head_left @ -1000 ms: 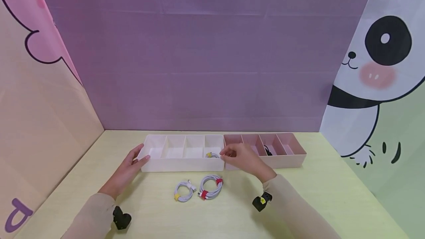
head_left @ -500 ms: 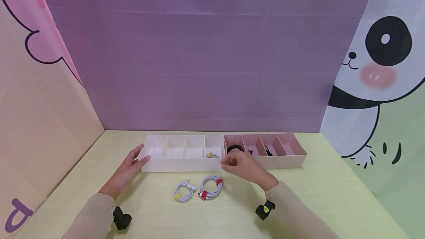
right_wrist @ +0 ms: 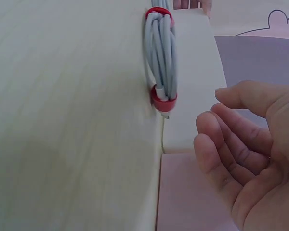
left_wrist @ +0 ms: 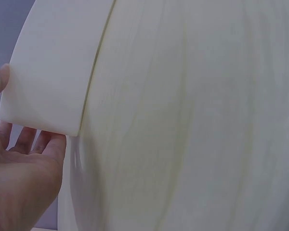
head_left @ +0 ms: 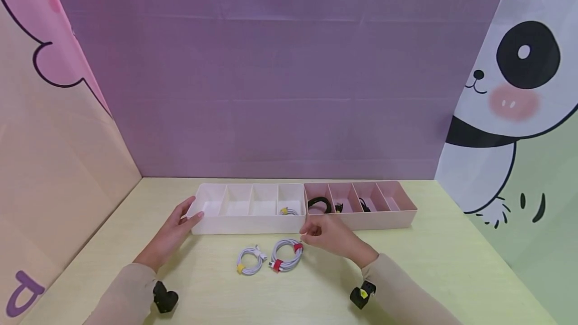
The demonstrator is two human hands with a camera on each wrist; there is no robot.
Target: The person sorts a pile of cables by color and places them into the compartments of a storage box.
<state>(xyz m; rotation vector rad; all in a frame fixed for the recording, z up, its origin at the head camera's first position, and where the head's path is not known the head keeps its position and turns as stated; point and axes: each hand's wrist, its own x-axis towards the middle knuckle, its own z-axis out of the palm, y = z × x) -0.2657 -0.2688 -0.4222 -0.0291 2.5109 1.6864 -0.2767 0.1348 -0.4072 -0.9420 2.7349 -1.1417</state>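
In the head view my left hand point(head_left: 173, 224) holds the left end of a white divided box point(head_left: 248, 224), thumb at the front corner. The left wrist view has its fingers against the box's end wall. My right hand point(head_left: 331, 237) hovers in front of the seam where the white box meets a pink divided box point(head_left: 384, 220), its fingers loosely bent around nothing. Just left of its fingertips lies a coiled white cable with red straps point(head_left: 292, 264), also visible in the right wrist view. Beside that is a smaller white cable coil with a yellow strap point(head_left: 250, 271).
A white cable with a yellow strap point(head_left: 289, 211) lies in the white box's rightmost compartment. The pink box holds a thick black cable point(head_left: 321, 200) in its first compartment and smaller black cables point(head_left: 365, 206) in others. A purple backdrop point(head_left: 289, 89) stands behind the boxes.
My right hand has drawn back from over the pink box towards the red-strapped cable, uncovering the black cable in the first compartment. The left hand stays on the white box.
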